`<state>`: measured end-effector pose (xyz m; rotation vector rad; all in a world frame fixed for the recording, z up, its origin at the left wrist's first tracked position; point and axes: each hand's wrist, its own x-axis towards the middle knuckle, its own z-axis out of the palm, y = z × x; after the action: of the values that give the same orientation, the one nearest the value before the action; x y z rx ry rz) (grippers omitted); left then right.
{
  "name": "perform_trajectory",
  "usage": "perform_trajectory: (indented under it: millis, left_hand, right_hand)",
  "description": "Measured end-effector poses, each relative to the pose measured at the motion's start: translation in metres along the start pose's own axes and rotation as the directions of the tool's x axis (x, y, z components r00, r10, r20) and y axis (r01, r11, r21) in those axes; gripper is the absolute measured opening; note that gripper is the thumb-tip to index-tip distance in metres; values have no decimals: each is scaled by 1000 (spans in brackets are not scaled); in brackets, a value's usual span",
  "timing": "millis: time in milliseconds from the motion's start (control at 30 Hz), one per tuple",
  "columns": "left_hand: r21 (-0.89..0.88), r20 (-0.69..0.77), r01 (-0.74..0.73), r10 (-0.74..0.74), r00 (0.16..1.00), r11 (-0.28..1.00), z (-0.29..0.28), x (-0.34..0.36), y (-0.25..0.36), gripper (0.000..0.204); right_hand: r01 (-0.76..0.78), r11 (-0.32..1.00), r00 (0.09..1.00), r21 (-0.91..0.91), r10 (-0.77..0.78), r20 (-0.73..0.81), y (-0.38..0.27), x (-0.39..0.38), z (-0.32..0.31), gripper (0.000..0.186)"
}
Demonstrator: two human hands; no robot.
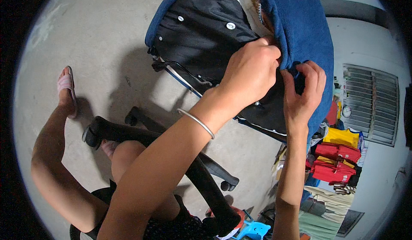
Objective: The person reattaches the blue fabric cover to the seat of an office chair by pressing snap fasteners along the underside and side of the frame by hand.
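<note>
A large padded piece covered in blue fabric (307, 25) stands tipped up before me, its black cloth underside (201, 21) turned toward me. White round studs dot the black cloth. A pale strip shows in the gap between the black cloth and the blue edge near the top. My left hand (255, 64), with a silver bangle on the wrist, is closed on the blue fabric edge; its fingertips are partly hidden. Just right of it and lower, my right hand (305, 85) pinches the same edge between thumb and curled fingers.
Below my arms lies a black wheeled chair base (189, 154) with casters, near my legs. A black lever (180, 66) sticks out under the padded piece. At the right are red bags (334, 163), folded clothes and a slatted window (371, 102). A blue plastic item (253, 230) is at the bottom.
</note>
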<state>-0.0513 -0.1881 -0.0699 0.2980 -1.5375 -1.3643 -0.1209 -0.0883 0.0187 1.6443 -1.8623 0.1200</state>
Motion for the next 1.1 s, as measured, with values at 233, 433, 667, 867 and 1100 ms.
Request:
perform_trajectory:
  millis: [233, 433, 667, 867, 1100]
  left_hand:
    - [6, 66, 51, -52, 996, 999, -9, 3, 0, 10]
    - [31, 143, 111, -114, 983, 993, -16, 12, 5, 14]
    - [58, 188, 212, -219, 957, 976, -18, 17, 13, 14]
    - [64, 207, 217, -226, 952, 974, -21, 19, 14, 14]
    - [77, 209, 248, -259, 943, 966, -23, 17, 17, 14]
  right_hand:
    - [9, 997, 996, 72, -15, 84, -2, -2, -15, 38]
    - [144, 988, 990, -58, -143, 15, -12, -11, -7, 29]
    - [-179, 967, 982, 182, 165, 89, -15, -9, -17, 13]
    - [-242, 946, 966, 217, 213, 146, -14, -6, -21, 11]
    - [-255, 940, 960, 228, 219, 172, -16, -8, -19, 13]
